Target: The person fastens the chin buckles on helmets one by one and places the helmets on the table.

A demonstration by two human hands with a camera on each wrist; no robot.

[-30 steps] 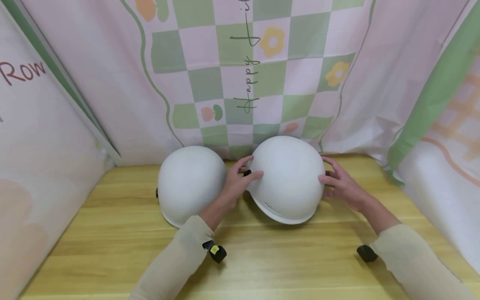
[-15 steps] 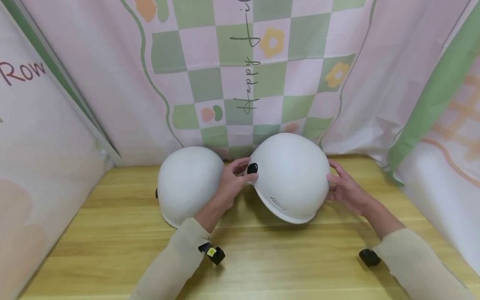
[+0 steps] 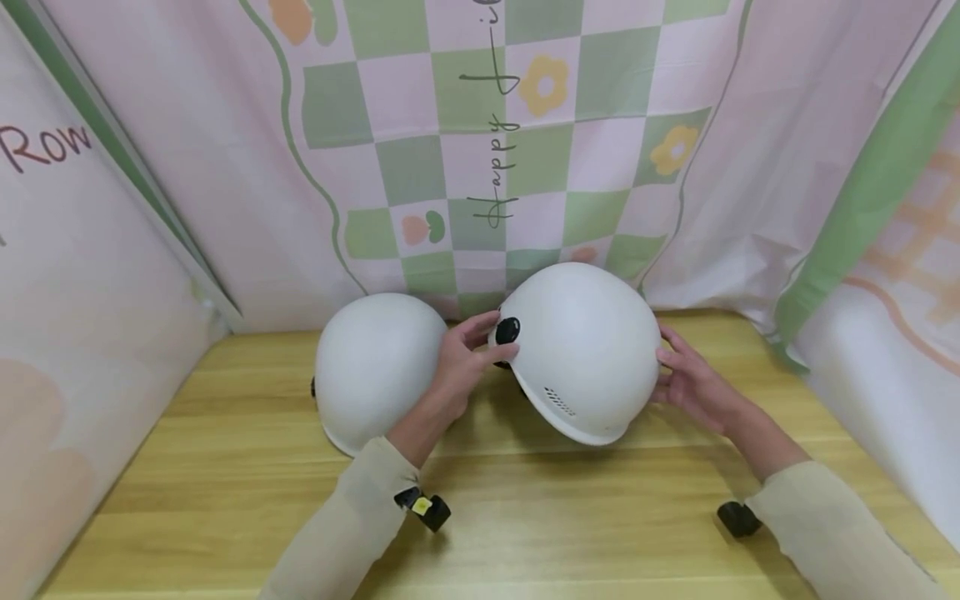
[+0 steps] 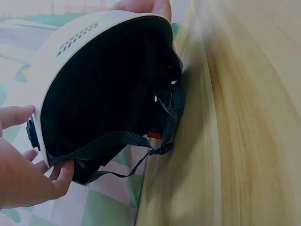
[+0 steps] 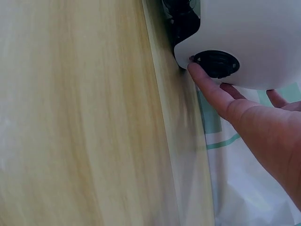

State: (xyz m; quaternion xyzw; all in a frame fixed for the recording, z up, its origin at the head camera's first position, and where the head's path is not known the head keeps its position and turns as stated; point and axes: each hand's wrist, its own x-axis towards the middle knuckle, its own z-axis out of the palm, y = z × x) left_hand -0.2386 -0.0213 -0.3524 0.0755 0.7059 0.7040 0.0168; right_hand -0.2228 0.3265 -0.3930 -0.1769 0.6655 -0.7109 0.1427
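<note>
Around 4 o'clock from the middle of the head view I've got a white helmet (image 3: 588, 342) between both hands, near side tipped up so there's shadow under its front edge. My left grip (image 3: 459, 362) is at the shell's 9 o'clock and it's a proper pinch: thumb outside by the black disc (image 3: 507, 330), fingers hooked under the rim into the dark inside. The left wrist view also gives me a black strap (image 4: 123, 138) slung across the hollow and a small red bit (image 4: 154, 134) beside it. My right grip (image 3: 697, 385) is at 3 o'clock, spread fairly wide, fingertips just resting against the side rather than wrapped round anything; from the right wrist, one straight digit touches the shell right by an oval black piece (image 5: 217, 64). Can't honestly tell whether the far edge is sitting on the wooden desk (image 3: 570, 517). A second white helmet (image 3: 375, 367) is on the desk at 9 o'clock from the first, dome up, with my left forearm (image 3: 415, 432) crossing partly in front of it; can't tell if those touch. Up at 12 o'clock it's green-and-white checked cloth (image 3: 538, 158) with "Happy" written sideways.
</note>
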